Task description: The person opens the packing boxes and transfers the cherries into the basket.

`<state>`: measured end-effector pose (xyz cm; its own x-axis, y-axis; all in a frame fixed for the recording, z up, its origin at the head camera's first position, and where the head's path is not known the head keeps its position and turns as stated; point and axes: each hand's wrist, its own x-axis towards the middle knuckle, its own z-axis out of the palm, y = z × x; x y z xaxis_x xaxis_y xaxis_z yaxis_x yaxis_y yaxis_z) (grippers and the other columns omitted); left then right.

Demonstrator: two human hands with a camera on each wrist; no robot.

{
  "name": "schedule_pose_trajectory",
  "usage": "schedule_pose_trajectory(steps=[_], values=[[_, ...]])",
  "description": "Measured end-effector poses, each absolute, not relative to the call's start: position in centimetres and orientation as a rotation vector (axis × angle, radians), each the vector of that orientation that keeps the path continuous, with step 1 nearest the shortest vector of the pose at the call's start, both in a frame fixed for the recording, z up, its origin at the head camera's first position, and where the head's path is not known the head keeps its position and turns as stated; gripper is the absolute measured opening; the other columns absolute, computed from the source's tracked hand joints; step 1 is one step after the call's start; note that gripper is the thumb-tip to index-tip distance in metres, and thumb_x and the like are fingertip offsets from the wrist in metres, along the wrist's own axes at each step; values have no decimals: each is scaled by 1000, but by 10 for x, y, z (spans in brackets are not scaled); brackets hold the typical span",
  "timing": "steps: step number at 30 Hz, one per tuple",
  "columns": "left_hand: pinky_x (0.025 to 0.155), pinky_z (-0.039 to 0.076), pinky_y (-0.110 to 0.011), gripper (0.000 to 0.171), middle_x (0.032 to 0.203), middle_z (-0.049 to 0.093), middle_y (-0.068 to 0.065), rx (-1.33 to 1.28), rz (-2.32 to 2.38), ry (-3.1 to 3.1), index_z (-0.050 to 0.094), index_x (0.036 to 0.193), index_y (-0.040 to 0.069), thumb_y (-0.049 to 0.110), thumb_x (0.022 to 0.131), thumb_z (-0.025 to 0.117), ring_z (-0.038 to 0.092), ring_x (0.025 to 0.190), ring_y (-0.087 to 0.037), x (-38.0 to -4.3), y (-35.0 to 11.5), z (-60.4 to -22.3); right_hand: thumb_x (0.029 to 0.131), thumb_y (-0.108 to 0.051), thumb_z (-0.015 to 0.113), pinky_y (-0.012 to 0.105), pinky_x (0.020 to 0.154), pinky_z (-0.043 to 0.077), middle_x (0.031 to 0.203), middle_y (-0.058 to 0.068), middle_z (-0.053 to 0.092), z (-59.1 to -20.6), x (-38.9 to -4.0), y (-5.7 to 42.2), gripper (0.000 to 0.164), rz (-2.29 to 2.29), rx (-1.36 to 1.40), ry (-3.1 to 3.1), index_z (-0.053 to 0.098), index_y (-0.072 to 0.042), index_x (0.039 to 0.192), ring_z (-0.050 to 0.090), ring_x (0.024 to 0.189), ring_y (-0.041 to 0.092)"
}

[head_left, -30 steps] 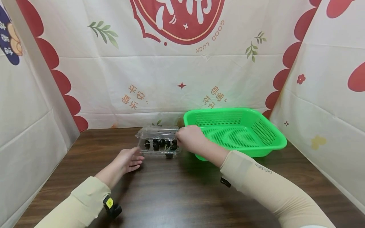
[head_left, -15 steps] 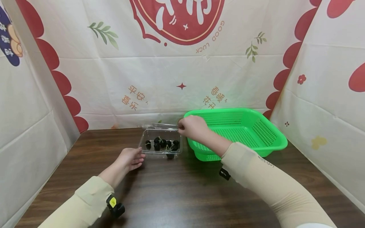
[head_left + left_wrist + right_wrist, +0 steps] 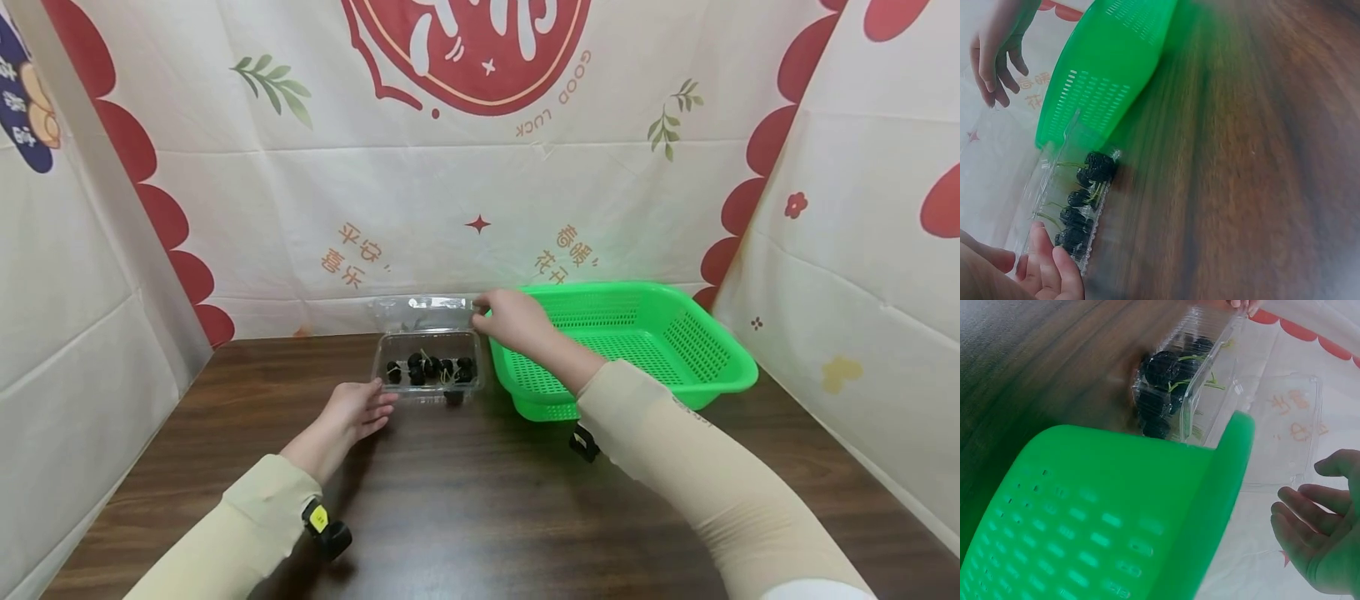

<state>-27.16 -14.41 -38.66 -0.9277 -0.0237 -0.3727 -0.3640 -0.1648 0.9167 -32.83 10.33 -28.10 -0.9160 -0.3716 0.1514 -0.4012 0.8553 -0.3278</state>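
Observation:
In the head view, a clear plastic clamshell box [image 3: 386, 346] sits at the back of the table with its lid [image 3: 423, 315] raised behind it. Several dark mulberries with thin green stems [image 3: 1079, 200] lie inside. My left hand [image 3: 358, 412] touches the box's front left corner, thumb at the rim and fingers loosely extended. My right hand [image 3: 517, 321] is beside the raised lid's right edge. In the right wrist view its fingers [image 3: 1300, 515] are parted and bent slightly, with the lid [image 3: 1279, 437] near the fingertips and no grip on it visible.
A green perforated plastic basket [image 3: 712, 371] stands right of the box, under my right forearm; no contents show in it. A printed cloth backdrop [image 3: 300, 208] rises behind and beside the brown wooden table [image 3: 465, 508].
The lid has swung up and back from over the box, with my right hand rising beside it. Its fingers have loosened. The box and my left hand have shifted slightly right and away.

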Motion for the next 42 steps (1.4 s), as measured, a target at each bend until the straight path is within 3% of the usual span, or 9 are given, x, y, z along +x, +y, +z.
schedule_pose_trajectory(steps=[4,8,12,16,20,24,30,36,42], values=[[70,54,-27,41,86,72,-5,-442,2197,1855,39,136,-9,18,106,42,65,70,-12,-277,-140,-386,95,-20,54,28,51,39,127,8,62,-279,-335,104,42,644,572,-2979,58,-5,134,46,54,14],[77,54,-29,46,111,69,-17,-416,2187,1870,35,143,-8,18,107,40,68,80,-14,-280,-138,-386,97,-22,53,35,75,50,131,11,59,-278,-341,105,44,748,553,-2998,55,-3,136,61,91,21],[84,53,-32,47,128,59,-22,-421,2178,1879,33,146,-7,18,107,40,68,84,-16,-284,-137,-386,97,-24,54,40,91,49,134,13,57,-276,-346,105,47,834,526,-3009,51,-2,139,56,117,27],[81,54,-31,43,123,63,-19,-445,2183,1874,38,141,-6,19,107,40,69,81,-15,-290,-136,-385,96,-24,53,39,87,50,132,15,58,-273,-349,103,48,822,505,-3009,51,-2,139,56,115,28],[76,55,-28,28,109,70,-15,-506,2204,1846,48,123,-2,20,106,42,70,75,-14,-298,-135,-385,97,-26,53,41,90,48,134,15,56,-271,-352,103,48,759,493,-3008,51,-2,138,54,119,29],[73,54,-27,23,110,70,-14,-518,2195,1847,50,113,1,21,106,42,70,78,-15,-303,-134,-385,98,-28,51,40,90,47,139,15,52,-270,-354,102,51,775,475,-3017,48,-1,141,53,119,29],[77,54,-28,29,123,63,-16,-508,2192,1866,47,123,-2,21,106,41,70,82,-15,-309,-130,-386,98,-25,49,43,98,43,141,16,50,-270,-361,103,52,817,460,-3008,46,1,142,49,126,31],[76,54,-28,35,122,63,-17,-516,2189,1884,45,130,-4,21,107,41,68,71,-11,-312,-127,-387,99,-27,50,44,103,40,144,17,46,-271,-365,105,54,896,438,-2993,42,1,144,43,131,32],[72,54,-25,43,123,62,-17,-499,2164,1913,42,141,-4,22,107,40,69,75,-11,-313,-128,-385,100,-27,48,45,106,37,147,16,43,-271,-366,105,53,928,434,-2988,41,-1,145,40,135,31]])
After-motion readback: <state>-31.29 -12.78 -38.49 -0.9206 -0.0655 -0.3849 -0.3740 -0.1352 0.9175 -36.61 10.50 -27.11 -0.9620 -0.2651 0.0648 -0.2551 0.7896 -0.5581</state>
